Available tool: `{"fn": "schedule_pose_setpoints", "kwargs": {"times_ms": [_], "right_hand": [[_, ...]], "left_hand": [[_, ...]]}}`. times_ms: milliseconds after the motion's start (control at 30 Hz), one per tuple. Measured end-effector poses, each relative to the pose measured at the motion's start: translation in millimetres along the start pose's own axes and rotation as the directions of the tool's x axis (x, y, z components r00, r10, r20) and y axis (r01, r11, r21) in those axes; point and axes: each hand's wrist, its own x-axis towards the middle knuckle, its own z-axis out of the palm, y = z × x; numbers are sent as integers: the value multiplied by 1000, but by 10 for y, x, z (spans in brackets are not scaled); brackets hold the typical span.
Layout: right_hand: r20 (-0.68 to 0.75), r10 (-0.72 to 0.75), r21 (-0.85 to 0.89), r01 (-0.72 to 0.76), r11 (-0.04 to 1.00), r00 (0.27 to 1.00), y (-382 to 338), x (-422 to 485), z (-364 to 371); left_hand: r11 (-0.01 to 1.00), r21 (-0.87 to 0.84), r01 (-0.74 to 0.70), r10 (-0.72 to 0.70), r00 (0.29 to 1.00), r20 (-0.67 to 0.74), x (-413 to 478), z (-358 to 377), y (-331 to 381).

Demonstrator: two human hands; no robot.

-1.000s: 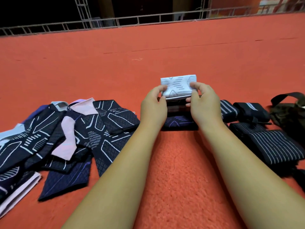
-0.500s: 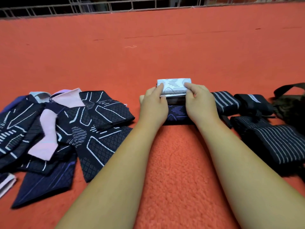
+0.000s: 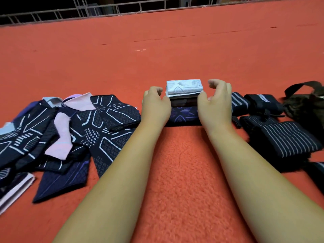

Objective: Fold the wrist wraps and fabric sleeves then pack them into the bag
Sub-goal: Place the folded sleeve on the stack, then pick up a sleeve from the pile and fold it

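Stack [image 3: 184, 114] of folded sleeves sat between two hands on red carpet [image 3: 175, 172].
Left hand [image 3: 156, 104] and right hand [image 3: 215, 100] flanked it, fingers loosely curved, gripping nothing; loose sleeves [image 3: 105, 123] lay left, wraps [image 3: 284, 139] and bag [image 3: 305, 106] right.

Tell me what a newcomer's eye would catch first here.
A stack of folded sleeves, white one on top, sits centre on the red carpet between the left hand and right hand. A pile of unfolded dark and pink sleeves sprawls at left; striped wraps lie at right.
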Motion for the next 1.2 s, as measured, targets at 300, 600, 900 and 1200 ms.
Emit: {"fn": "schedule_pose_setpoints", "kwargs": {"times_ms": [300, 600, 900, 1200], "right_hand": [[168, -123, -28, 130, 991, 978, -419, -363, 82], [405, -170, -26, 197, 980, 898, -533, -1014, 169], [476, -22, -85, 71, 994, 879, -689, -927, -49], [561, 57, -140, 27, 990, 826, -793, -1015, -195]], "left_hand": [[967, 245, -67, 61, 998, 32, -336, -903, -64], [776, 608, -167, 109, 985, 132, -665, -1284, -722], [884, 425, -196, 233, 972, -35, -672, -1562, -337], [759, 631, -160, 80, 985, 153, -813, -1600, -512]]}}
